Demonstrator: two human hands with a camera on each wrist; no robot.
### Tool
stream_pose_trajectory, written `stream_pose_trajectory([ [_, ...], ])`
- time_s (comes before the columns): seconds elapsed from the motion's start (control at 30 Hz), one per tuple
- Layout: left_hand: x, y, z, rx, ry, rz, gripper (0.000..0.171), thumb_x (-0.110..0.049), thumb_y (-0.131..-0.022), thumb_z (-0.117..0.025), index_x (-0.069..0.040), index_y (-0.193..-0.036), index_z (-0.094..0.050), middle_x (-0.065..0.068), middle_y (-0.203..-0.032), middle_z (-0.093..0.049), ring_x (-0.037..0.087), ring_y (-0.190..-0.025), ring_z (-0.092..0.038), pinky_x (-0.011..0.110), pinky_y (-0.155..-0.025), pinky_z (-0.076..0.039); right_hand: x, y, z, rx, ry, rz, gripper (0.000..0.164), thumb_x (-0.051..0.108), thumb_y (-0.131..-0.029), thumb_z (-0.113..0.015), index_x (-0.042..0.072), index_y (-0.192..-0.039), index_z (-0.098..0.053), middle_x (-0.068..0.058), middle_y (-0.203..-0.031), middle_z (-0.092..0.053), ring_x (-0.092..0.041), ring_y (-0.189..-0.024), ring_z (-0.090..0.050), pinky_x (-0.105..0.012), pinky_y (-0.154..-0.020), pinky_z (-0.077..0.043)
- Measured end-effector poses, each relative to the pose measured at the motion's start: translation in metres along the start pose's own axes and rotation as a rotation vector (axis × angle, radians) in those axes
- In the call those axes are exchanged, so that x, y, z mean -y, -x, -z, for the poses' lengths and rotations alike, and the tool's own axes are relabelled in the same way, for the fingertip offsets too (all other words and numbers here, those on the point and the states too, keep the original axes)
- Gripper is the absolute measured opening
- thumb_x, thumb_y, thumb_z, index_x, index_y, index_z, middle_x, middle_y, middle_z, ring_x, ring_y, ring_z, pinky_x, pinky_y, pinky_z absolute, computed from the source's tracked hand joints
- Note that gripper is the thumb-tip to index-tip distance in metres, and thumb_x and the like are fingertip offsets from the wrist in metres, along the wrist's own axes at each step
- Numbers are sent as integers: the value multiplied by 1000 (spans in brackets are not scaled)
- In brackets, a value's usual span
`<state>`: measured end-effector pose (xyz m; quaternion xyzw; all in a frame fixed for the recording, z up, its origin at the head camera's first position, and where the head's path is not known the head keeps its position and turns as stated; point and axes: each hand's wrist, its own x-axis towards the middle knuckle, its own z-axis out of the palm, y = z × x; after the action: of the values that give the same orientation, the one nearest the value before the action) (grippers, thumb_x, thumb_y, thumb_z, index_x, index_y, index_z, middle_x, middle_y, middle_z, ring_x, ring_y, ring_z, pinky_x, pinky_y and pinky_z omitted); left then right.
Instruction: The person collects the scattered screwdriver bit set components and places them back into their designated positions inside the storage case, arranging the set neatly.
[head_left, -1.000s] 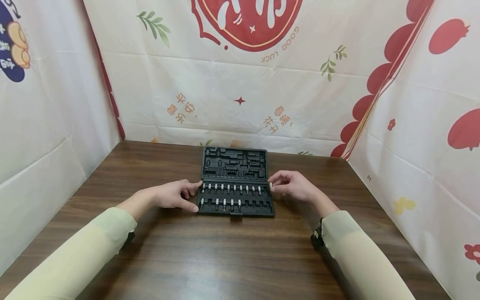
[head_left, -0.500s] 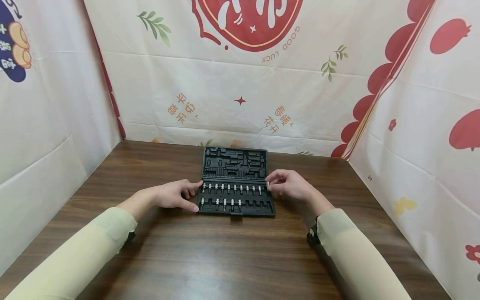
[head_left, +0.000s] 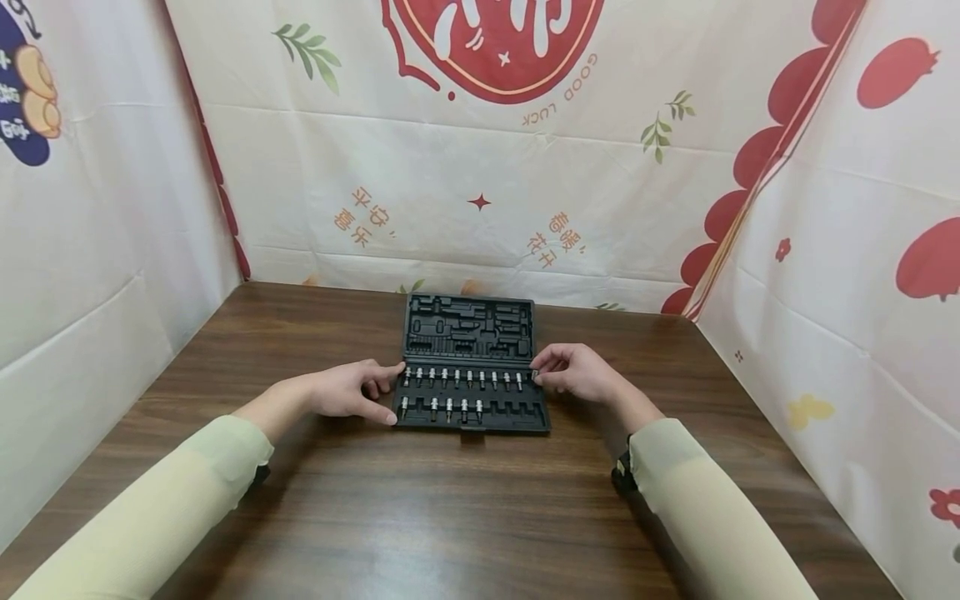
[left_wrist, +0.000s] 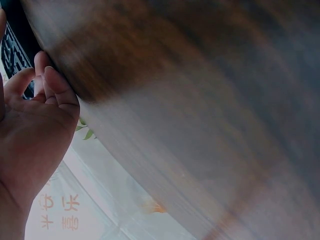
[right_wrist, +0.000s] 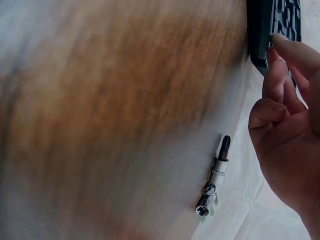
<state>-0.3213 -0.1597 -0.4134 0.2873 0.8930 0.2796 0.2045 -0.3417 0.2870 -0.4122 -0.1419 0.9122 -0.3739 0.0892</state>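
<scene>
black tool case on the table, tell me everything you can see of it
The black tool case lies open and flat on the brown wooden table, its moulded lid half further from the person, with empty recesses. It looks like plastic. The near half holds small silver-collared bits standing in two rows: the far row looks full, the near row has bits only in its left part. The left hand touches the case's left edge; the right hand pinches something small at the far row's right end.

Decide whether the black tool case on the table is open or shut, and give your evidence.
Open. The black tool case lies spread flat on the table: the far half shows empty moulded recesses, the near half rows of silver bits.
</scene>
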Motion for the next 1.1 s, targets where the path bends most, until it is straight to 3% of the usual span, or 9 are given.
stream_pose_trajectory([
  [0.47, 1, 1, -1, -9, -7, -7, 102, -47, -97, -85, -11, -175, -30, 12, -139, -60, 26, -124, -60, 49, -108, -47, 0, 0, 0, 39, 42, 13, 19, 18, -104, -78, 12, -122, -80, -7, -102, -71, -21, -81, -62, -37, -74, -55],
  [0.87, -1, 2, -1, -4, 7, -4, 102, -46, -97, -85, -10, -175, -29, 13, -139, -60, 26, -124, -59, 49, -109, -47, 2, -1, -3, 31, 11, -8, 40, 18, -102, -80, 12, -140, -70, -9, -98, -67, -23, -76, -61, -37, -69, -52],
  [1.1, -1, 2, -1, -3, 6, -2, 102, -46, -97, -84, -10, -175, -29, 13, -139, -60, 25, -123, -59, 48, -108, -47, 4, -2, -5, 21, 45, -20, 32, 19, -104, -78, 12, -135, -74, -7, -96, -67, -22, -75, -61, -37, -69, -51],
])
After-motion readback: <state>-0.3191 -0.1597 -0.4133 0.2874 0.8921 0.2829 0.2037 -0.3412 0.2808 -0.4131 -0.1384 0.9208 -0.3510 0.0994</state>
